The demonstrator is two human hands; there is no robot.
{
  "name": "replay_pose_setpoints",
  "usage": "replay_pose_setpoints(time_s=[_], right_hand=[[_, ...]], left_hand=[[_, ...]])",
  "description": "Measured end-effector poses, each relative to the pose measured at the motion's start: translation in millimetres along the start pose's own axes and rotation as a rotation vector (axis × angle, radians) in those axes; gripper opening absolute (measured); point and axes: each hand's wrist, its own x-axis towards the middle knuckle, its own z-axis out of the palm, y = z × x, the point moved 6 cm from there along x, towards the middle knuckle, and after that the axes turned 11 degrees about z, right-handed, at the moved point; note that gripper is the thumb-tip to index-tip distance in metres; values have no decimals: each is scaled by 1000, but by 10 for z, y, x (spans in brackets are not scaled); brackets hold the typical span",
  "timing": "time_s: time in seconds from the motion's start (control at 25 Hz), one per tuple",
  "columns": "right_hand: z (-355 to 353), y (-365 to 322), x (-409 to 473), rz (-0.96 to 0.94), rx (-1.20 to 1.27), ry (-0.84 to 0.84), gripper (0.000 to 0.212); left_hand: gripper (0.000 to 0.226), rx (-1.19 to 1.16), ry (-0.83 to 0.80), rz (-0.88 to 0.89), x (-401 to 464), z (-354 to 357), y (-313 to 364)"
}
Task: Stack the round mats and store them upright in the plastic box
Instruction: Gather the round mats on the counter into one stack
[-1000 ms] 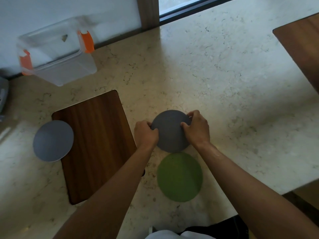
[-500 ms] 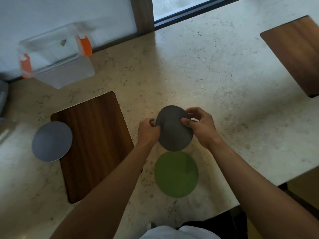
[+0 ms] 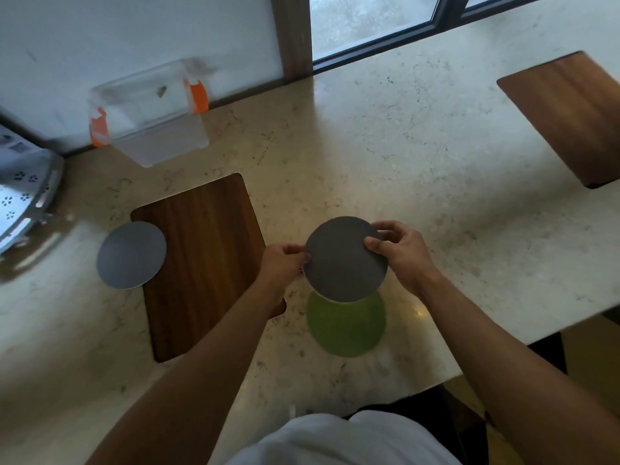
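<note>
Dark grey mat point(image 3: 345, 260) now lifted over green mat point(image 3: 347, 325), left hand point(image 3: 281, 263), right hand point(image 3: 401, 253) pinching edges.

I'm seeing the dark mat point(image 3: 345, 258) covering the green mat's point(image 3: 347, 327) far edge; my left fingertips are hiding behind its rim; the box point(image 3: 151, 112) is blurring at its lid; the right board point(image 3: 570, 119) and metal tray point(image 3: 23, 186) are running off frame.

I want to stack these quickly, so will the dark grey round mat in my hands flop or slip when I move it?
The dark grey round mat probably stays fairly stiff: held only at its edges by the left hand and right hand, it shows no sag. It looks thin, so likely light. Its matte surface suggests little slipping.
</note>
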Motion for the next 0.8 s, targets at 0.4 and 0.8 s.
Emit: replay_pose_setpoints(time_s=[0.4,0.8], right_hand=[[-111,730,-323,-8,-521,287,17],[-131,905,-398,-68,-718,277,18]], left_hand=[[22,275,28,52,-481,2,-542],[19,612,47,197,-718,89,-622]])
